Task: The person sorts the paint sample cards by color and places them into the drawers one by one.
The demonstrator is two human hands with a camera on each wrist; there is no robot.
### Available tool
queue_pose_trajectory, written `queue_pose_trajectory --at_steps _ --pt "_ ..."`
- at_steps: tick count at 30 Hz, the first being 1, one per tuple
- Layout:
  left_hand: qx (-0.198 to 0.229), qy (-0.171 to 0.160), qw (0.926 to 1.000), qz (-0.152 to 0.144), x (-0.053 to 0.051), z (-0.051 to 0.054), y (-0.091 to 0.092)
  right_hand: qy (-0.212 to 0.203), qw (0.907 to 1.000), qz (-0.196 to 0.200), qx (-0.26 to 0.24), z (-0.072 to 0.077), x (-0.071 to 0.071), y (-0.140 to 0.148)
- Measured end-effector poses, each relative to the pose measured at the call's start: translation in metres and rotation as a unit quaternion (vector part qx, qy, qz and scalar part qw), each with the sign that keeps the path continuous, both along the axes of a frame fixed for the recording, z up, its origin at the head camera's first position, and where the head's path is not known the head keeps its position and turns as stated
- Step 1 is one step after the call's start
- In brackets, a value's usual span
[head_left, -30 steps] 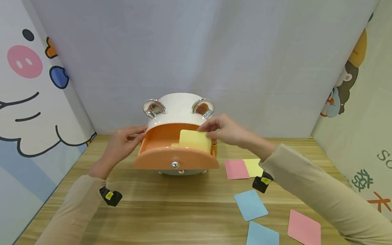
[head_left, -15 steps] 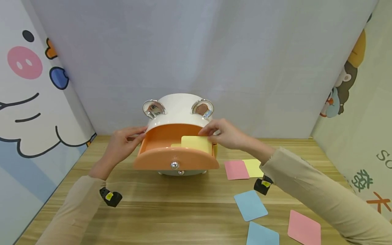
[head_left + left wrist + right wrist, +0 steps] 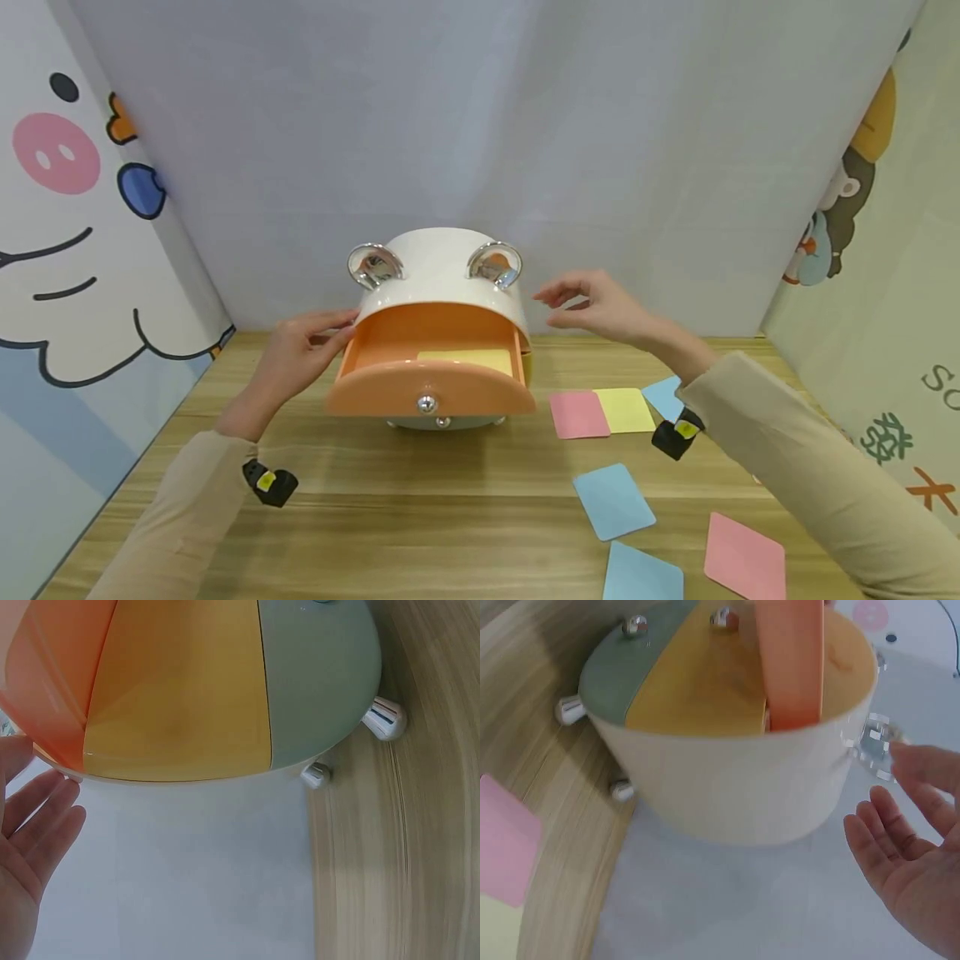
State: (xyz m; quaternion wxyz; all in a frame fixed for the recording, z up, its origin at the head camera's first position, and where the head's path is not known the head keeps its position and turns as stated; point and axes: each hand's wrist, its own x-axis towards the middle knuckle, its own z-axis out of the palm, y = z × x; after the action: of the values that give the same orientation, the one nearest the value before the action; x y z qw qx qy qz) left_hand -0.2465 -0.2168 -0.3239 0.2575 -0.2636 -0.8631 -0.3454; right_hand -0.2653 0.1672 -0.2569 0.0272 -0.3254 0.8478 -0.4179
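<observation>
A white rounded drawer cabinet (image 3: 438, 258) with two chrome ear-like rings stands on the wooden table. Its orange top drawer (image 3: 390, 390) is pulled out, and a yellow paper note (image 3: 472, 358) lies in it. With its fingertips, my left hand (image 3: 303, 350) touches the cabinet's left side near the drawer opening; the left wrist view shows these fingers (image 3: 45, 821) nearly straight at the rim. To the right of the cabinet, my right hand (image 3: 600, 308) is in the air with relaxed fingers and holds nothing. In the right wrist view its fingers (image 3: 889, 825) are spread beside a chrome ring (image 3: 877, 746).
On the table's right side lie a pink note (image 3: 580, 415), a yellow note (image 3: 625, 411) and several blue notes (image 3: 615, 502). Another pink note (image 3: 745, 557) is nearer the front. Below the orange drawer are a yellow drawer front (image 3: 180, 690) and a green one (image 3: 322, 682).
My right hand has lowered the yellow note into the orange drawer, let it go and moved away up and to the right. The left hand has stayed at the cabinet's side.
</observation>
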Motion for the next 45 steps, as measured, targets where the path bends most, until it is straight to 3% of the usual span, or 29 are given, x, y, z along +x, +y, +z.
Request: queue_pose_trajectory --at_steps 7,15,21,31,45 --pt "-0.002 0.005 1.0 0.007 0.003 0.002 -0.002 -0.056 0.9958 -0.049 0.052 -0.042 -0.024 0.059" --pt "-0.011 0.005 0.9999 0.012 0.002 0.002 -0.003 -0.094 0.9896 -0.059 0.091 -0.119 -0.029 0.095" --pt "-0.017 0.017 0.9996 0.013 0.001 0.0 -0.003 -0.102 0.9821 -0.072 0.14 -0.152 -0.027 0.108" --pt "-0.014 0.017 0.9997 0.008 -0.001 -0.001 -0.002 -0.056 0.9718 -0.085 0.213 -0.173 -0.027 0.119" --pt "-0.019 0.024 0.9994 0.015 -0.002 -0.002 0.0 -0.065 0.9676 -0.084 0.229 -0.169 -0.028 0.116"
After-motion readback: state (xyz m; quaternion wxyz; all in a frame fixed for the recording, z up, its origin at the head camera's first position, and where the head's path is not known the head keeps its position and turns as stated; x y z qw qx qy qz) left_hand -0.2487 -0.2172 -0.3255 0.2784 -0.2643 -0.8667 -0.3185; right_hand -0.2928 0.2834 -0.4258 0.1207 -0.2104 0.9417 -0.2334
